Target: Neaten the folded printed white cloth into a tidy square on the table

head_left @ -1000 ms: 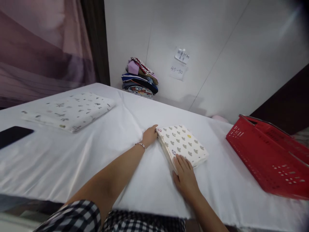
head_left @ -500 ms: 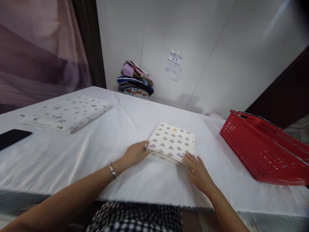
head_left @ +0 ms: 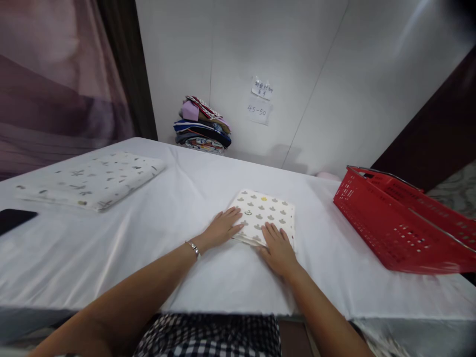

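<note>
A folded white cloth (head_left: 265, 210) printed with grey shapes and a few coloured ones lies on the white-covered table (head_left: 193, 198) in front of me. My left hand (head_left: 222, 228) rests flat over its left front corner, fingers stretched out. On its front edge, right of the middle, my right hand (head_left: 278, 250) lies open with the palm down. Both hands press on the top layer and cover part of the print. Neither one grips anything.
A larger folded white cloth (head_left: 96, 178) with a sparse print lies at the left, near a black phone-like slab (head_left: 15, 219). A red plastic basket (head_left: 386, 223) stands at the right. Behind the table's far edge is a stack of folded fabrics (head_left: 203, 126) against the wall.
My left hand has let go of the cloth's left edge and now lies flat on top. My right hand has moved leftward from the right front corner. The view has shifted slightly.
</note>
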A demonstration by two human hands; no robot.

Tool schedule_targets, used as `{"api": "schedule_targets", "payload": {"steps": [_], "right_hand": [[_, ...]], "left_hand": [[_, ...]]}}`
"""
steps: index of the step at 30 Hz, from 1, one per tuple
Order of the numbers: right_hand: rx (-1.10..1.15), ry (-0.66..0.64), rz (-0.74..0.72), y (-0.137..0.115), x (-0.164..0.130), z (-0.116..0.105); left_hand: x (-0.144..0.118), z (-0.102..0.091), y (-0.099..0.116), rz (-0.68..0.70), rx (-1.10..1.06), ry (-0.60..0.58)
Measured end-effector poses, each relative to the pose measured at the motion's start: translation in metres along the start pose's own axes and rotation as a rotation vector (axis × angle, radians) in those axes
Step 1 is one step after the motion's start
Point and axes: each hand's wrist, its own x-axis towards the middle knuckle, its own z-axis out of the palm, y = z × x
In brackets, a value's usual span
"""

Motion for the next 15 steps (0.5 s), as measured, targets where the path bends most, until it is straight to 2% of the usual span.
{"api": "schedule_targets", "payload": {"steps": [7,9,11,13,15], "right_hand": [[0.009,0.139,0.058,0.016,-0.036,0.005],[0.068,0.186,0.109,0.025,-0.048,0.009],[0.187,0.245,0.189,0.035,-0.055,0.013],[0.369,0.324,0.313,0.043,-0.055,0.015],[0.569,0.375,0.451,0.050,-0.048,0.012]], "left_hand": [[0.004,0.006,-0.009,0.030,-0.136,0.069],[0.007,0.004,-0.008,-0.050,-0.236,0.090],[0.012,-0.001,-0.007,-0.203,-0.320,0.141],[0.019,-0.007,-0.006,-0.343,-0.346,0.197],[0.026,-0.011,-0.005,-0.423,-0.317,0.183]]}}
